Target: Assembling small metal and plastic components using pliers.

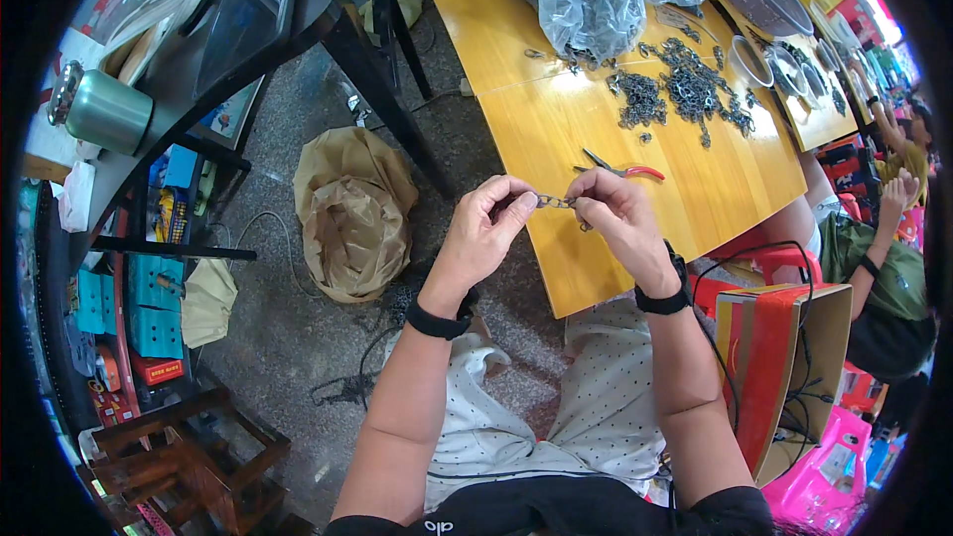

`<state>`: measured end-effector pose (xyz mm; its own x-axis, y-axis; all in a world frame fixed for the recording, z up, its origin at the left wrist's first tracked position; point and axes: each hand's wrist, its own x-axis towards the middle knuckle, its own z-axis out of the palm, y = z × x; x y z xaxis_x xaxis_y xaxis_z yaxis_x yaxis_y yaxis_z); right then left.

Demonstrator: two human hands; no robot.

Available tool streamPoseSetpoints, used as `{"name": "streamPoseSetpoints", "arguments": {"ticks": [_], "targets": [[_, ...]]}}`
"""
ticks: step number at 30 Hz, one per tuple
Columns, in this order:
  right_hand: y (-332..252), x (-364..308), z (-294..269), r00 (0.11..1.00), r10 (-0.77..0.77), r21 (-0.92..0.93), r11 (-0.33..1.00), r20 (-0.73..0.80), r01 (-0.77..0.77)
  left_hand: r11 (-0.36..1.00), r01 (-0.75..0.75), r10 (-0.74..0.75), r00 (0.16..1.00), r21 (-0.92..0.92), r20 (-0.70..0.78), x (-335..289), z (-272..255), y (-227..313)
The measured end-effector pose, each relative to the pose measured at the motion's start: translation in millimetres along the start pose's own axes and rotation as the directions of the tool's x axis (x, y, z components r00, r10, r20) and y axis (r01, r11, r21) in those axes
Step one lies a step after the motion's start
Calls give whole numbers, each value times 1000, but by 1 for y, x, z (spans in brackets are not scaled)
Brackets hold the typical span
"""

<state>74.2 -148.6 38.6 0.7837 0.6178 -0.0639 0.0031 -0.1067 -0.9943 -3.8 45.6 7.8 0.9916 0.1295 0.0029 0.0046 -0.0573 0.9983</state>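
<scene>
A short dark metal chain (556, 202) is stretched between my two hands, over the near left edge of the yellow wooden table (536, 109). My left hand (484, 228) pinches one end of it between thumb and fingers. At the other end my right hand (625, 223) grips the links, with a bit of chain hanging under the fingertips. Just beyond my right hand lie pliers (625, 169) with red handles, partly covered by that hand. Farther back on the table are piles of loose dark chain links and clasps (690, 84).
A clear plastic bag (591, 0) full of dark metal pieces stands at the table's far side, near bowls (749, 62). An open brown paper sack (355, 223) sits on the floor to the left. A cardboard box (784, 367) with cables is at my right, and another person (879, 258) sits beyond.
</scene>
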Motion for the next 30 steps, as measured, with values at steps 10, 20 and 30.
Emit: {"name": "streamPoseSetpoints", "arguments": {"ticks": [10,20,30], "targets": [[2,1,10,997,28,-116,993,66,-20,1000,-24,24,1000,6,-1,-1,2,0],[-1,0,1,999,-33,59,998,1,33,998,60,-60,998,-26,-1,-1,1,1],[-8,-1,5,997,61,39,997,49,-63,1000,-5,5,1000,-9,-12,-2,2,8]]}}
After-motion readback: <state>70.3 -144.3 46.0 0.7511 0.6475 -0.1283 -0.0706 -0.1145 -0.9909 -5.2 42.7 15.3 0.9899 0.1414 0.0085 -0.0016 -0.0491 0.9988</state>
